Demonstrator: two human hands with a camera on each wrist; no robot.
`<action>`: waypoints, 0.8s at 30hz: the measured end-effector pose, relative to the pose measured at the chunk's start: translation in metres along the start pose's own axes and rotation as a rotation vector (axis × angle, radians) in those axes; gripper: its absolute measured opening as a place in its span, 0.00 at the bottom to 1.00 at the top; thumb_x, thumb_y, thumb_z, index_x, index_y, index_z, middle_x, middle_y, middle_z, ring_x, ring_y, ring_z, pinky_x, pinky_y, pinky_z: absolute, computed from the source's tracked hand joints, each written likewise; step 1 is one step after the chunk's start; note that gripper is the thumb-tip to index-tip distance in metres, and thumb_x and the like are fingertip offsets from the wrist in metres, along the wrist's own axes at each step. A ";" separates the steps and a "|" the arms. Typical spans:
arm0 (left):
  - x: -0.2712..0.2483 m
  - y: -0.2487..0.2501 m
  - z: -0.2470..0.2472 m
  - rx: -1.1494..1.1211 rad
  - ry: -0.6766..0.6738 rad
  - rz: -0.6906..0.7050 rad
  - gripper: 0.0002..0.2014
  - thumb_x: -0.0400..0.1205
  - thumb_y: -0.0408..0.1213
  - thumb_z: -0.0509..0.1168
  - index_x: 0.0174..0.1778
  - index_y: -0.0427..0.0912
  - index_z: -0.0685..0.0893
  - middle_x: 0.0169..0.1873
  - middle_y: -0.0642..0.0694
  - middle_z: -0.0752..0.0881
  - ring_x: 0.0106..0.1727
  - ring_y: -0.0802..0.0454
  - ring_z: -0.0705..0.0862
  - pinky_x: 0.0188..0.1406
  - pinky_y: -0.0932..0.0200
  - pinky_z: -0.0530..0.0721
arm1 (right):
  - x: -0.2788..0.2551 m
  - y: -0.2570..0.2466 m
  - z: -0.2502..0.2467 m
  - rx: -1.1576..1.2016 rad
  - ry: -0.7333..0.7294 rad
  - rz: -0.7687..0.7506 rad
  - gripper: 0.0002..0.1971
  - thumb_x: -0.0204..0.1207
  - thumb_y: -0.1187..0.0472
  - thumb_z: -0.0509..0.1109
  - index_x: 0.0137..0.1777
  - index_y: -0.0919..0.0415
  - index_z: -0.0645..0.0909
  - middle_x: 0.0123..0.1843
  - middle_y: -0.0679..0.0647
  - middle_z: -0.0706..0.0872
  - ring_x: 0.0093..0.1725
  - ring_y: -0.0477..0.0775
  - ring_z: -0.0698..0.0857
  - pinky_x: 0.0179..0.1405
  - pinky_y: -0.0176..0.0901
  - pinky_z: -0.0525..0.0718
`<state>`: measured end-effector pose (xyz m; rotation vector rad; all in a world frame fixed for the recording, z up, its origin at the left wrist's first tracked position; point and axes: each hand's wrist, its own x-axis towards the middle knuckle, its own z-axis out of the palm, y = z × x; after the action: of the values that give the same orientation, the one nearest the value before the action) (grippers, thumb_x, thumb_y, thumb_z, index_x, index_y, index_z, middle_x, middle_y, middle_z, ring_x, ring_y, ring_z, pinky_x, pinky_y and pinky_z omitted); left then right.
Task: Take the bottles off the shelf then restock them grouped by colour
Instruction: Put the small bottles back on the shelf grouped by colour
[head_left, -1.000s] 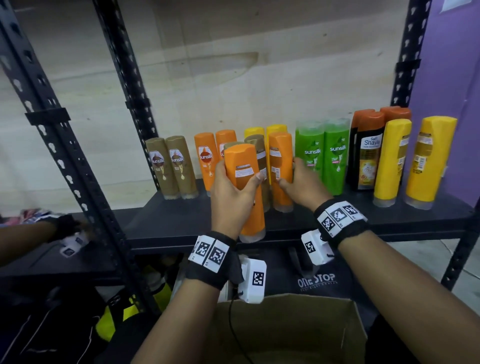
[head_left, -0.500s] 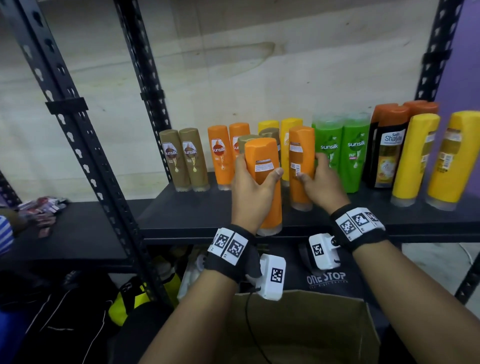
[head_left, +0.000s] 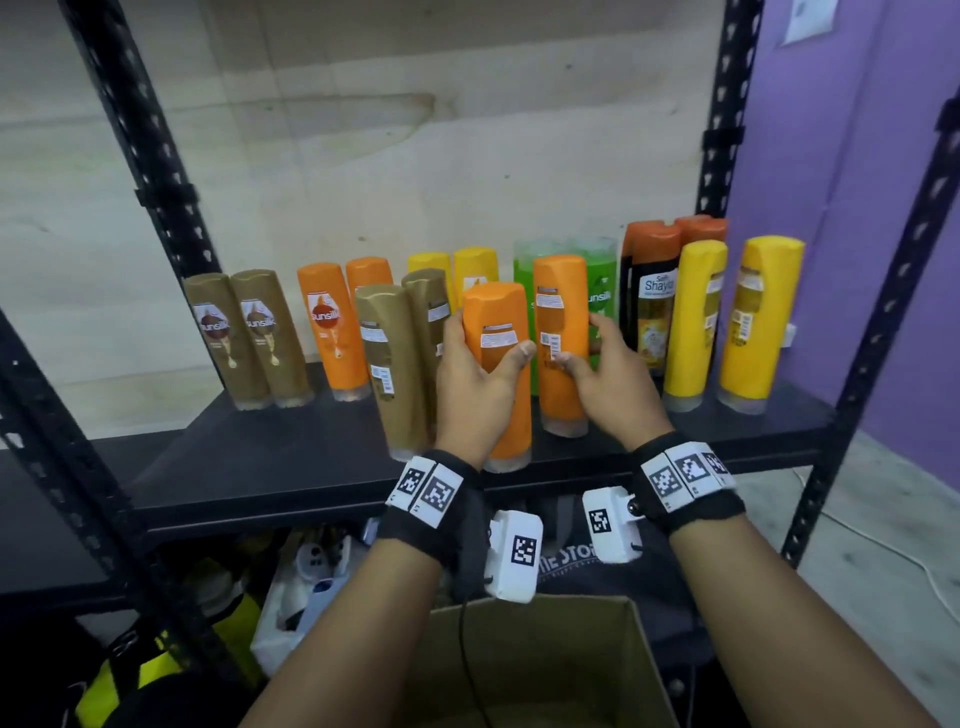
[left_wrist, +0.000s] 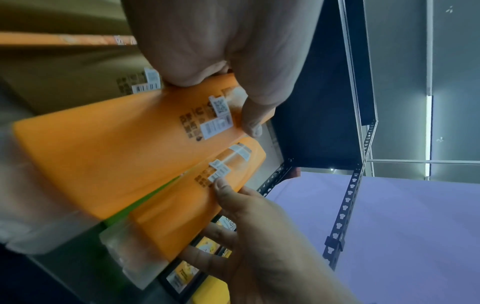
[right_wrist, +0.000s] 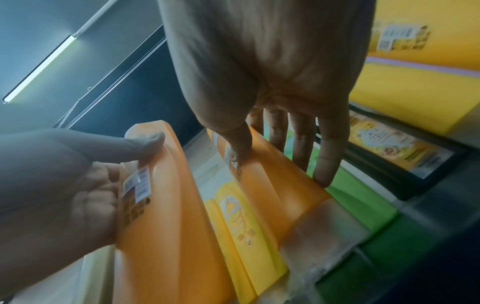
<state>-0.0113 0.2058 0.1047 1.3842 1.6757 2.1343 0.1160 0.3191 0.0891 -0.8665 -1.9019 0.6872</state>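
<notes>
Left hand (head_left: 475, 387) grips near orange bottle (head_left: 500, 332) at black shelf (head_left: 270, 457) front edge; right hand (head_left: 605, 384) clamps second orange bottle (head_left: 561, 317) just behind it, before green bottles (head_left: 602, 280).

Shop stockroom, likely: black slotted metal shelf (head_left: 467, 457) carrying labelled shampoo bottles (head_left: 332, 327); open cardboard box (head_left: 545, 670) near, plain wall (head_left: 363, 130) far.

I read "sunsilk" on the two brown bottles (head_left: 248, 338) at the left end of the shelf (head_left: 291, 457), on the orange bottle (head_left: 332, 325) beside them and on a green bottle (head_left: 602, 299). The black bottle (head_left: 655, 312) says "Shayla". The bag (head_left: 576, 558) underneath shows "STO".
</notes>
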 end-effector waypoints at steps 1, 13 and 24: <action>0.002 -0.001 0.006 -0.002 -0.003 0.001 0.27 0.79 0.41 0.79 0.71 0.45 0.76 0.56 0.52 0.89 0.57 0.56 0.89 0.62 0.42 0.89 | -0.001 0.003 -0.004 0.003 0.014 -0.010 0.29 0.84 0.50 0.72 0.82 0.48 0.67 0.69 0.55 0.87 0.65 0.57 0.87 0.60 0.49 0.83; 0.006 -0.017 0.056 -0.012 -0.051 0.000 0.29 0.85 0.50 0.71 0.79 0.53 0.67 0.63 0.57 0.83 0.58 0.75 0.83 0.49 0.81 0.80 | -0.009 0.030 -0.032 0.048 0.076 -0.018 0.29 0.85 0.49 0.71 0.84 0.48 0.67 0.75 0.50 0.81 0.68 0.48 0.82 0.61 0.42 0.79; -0.022 -0.053 0.056 0.073 -0.193 -0.059 0.29 0.92 0.54 0.56 0.88 0.59 0.53 0.81 0.53 0.68 0.75 0.60 0.71 0.71 0.59 0.69 | -0.021 0.057 -0.040 -0.033 -0.211 0.133 0.37 0.80 0.52 0.76 0.83 0.48 0.60 0.75 0.53 0.79 0.69 0.53 0.82 0.66 0.52 0.83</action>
<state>0.0170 0.2545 0.0484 1.4865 1.7124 1.8594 0.1754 0.3411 0.0536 -0.9806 -2.0602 0.8580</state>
